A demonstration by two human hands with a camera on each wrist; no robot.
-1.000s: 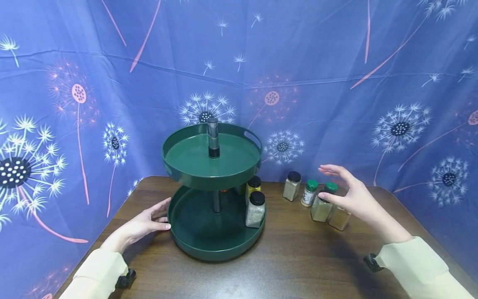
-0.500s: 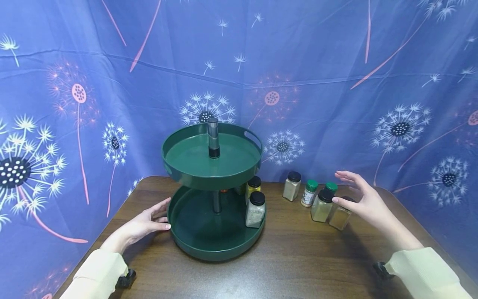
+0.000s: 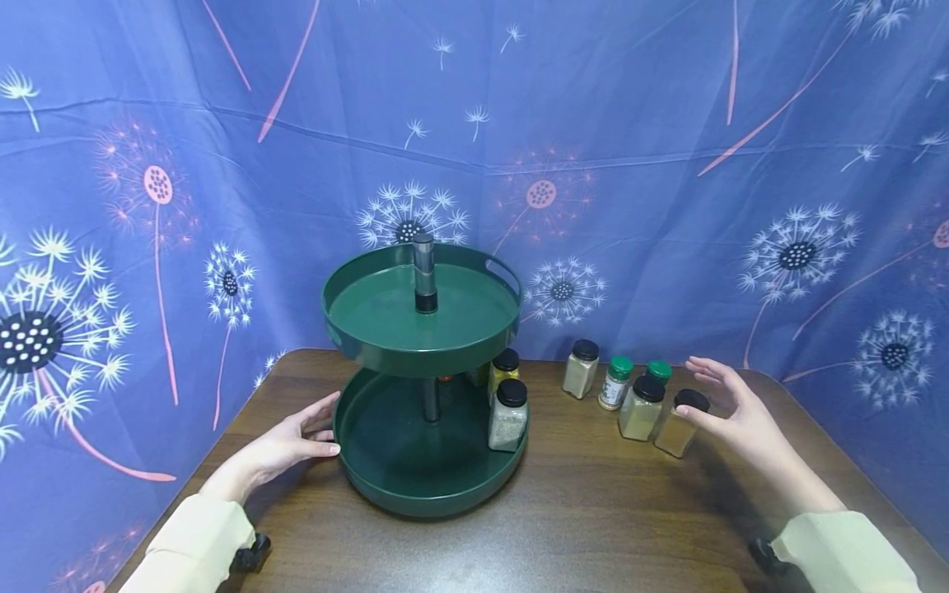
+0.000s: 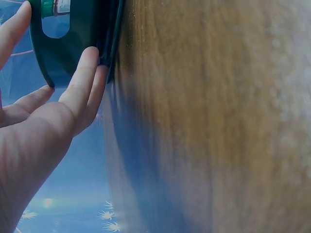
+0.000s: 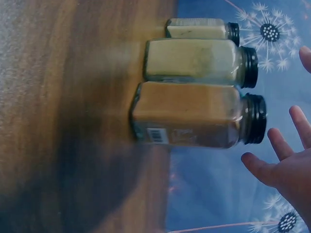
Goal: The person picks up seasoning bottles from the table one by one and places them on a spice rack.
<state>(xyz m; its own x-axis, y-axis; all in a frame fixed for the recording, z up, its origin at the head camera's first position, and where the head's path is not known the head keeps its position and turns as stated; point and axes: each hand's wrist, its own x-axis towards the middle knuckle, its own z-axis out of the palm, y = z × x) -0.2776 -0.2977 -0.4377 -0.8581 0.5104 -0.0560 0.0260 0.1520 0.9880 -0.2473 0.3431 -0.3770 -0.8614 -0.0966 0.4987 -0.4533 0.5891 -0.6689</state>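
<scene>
A green two-tier turntable (image 3: 423, 362) stands left of the middle in the head view. My left hand (image 3: 282, 449) touches the left rim of its lower tray (image 3: 437, 501) with fingers extended. A spice jar of white-green contents (image 3: 507, 420) and a yellow one (image 3: 504, 377) sit at that tray's right; things behind them are mostly hidden. My right hand (image 3: 741, 424) hovers, fingers apart, just right of a brown spice jar (image 3: 675, 431) with a black lid. In the right wrist view, this brown jar (image 5: 187, 114) stands apart from the fingertips (image 5: 252, 162).
Left of the brown jar stand a yellowish spice jar (image 3: 640, 412), two green-capped jars, one labelled (image 3: 614, 387) and one behind (image 3: 658, 373), and a pale jar (image 3: 580, 372). Blue dandelion-print cloth (image 3: 630, 206) hangs behind the wooden table (image 3: 578, 511).
My right hand has moved right, away from above the yellowish jar to beside the brown one, uncovering the lids. The left hand and the turntable have stayed put.
</scene>
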